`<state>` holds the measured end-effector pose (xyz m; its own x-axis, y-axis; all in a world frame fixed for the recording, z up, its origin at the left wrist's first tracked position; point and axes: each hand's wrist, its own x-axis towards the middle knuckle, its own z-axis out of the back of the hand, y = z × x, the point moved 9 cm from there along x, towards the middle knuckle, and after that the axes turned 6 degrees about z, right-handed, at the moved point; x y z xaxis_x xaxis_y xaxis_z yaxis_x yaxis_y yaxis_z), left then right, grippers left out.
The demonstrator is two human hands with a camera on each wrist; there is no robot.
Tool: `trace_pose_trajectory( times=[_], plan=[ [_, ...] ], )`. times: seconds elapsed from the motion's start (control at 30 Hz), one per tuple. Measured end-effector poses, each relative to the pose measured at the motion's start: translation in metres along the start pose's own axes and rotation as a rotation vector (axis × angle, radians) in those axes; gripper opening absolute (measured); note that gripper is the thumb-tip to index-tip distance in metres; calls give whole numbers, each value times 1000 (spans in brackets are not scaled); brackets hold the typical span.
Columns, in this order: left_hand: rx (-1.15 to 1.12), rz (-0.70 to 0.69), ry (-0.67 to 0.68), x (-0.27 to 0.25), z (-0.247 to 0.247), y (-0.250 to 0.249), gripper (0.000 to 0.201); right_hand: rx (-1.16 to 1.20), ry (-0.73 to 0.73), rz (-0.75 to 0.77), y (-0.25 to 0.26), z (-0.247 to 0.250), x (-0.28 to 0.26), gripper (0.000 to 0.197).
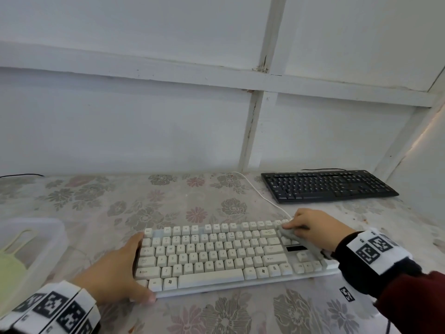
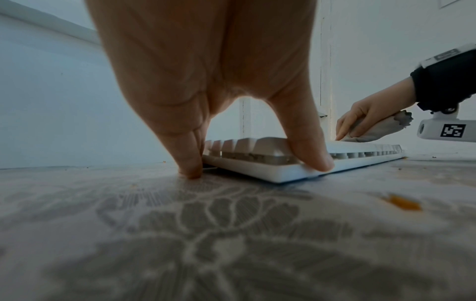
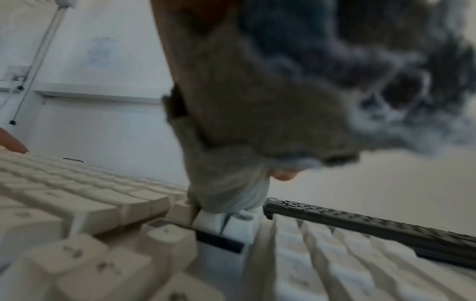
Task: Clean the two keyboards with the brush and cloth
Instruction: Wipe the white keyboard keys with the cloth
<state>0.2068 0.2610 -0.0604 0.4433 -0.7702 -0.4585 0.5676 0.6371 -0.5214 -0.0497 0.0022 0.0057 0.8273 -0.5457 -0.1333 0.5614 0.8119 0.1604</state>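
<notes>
My right hand point(image 1: 314, 231) holds a grey cloth point(image 1: 295, 237) in a closed grip, the fingers curled around it, and it presses the cloth on the keys at the far right corner of the white keyboard point(image 1: 216, 256). In the right wrist view the cloth point(image 3: 231, 183) touches the keys just beside the dark strip of this keyboard point(image 3: 77, 203). My left hand point(image 1: 115, 273) does not close around anything: the fingers are straight and lie against the left end of the white keyboard, and the thumb point(image 2: 309, 150) rests on its near edge, while the fingertips point(image 2: 190, 165) touch the counter point(image 2: 231, 234) beside the keyboard point(image 2: 283, 169). The white keyboard lies flat on the counter point(image 1: 168, 203), which has a flower pattern, near to me. Its white cable point(image 1: 260, 191) goes away to the wall. The black keyboard point(image 1: 327, 185) lies further back on the right, apart from the white one. At the left edge stands a clear plastic box point(image 1: 48, 239) with something pale green point(image 1: 12, 266) inside; I cannot tell what it is.
</notes>
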Motion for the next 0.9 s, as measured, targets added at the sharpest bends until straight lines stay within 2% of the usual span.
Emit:
trace_pose_trajectory(
  times=[0.3, 0.47, 0.53, 0.6, 0.77, 0.9],
  plan=[
    [39, 12, -16, 1, 1, 0, 132, -38, -11, -160, -40, 8, -7, 27],
    [40, 9, -6, 1, 0, 0, 135, 5, -90, -65, -7, 12, 2, 27],
    [38, 7, -7, 0, 0, 0, 133, 6, -75, -19, 11, 3, 1, 27],
    [31, 4, -6, 0, 0, -1, 133, 7, -51, -35, 13, -1, -3, 27],
    [16, 3, -2, 0, 0, -1, 135, -103, -19, -204, -38, 12, -8, 28],
    [34, -9, -14, -1, 1, -2, 129, -105, -89, -213, -54, 20, -15, 26]
  ],
)
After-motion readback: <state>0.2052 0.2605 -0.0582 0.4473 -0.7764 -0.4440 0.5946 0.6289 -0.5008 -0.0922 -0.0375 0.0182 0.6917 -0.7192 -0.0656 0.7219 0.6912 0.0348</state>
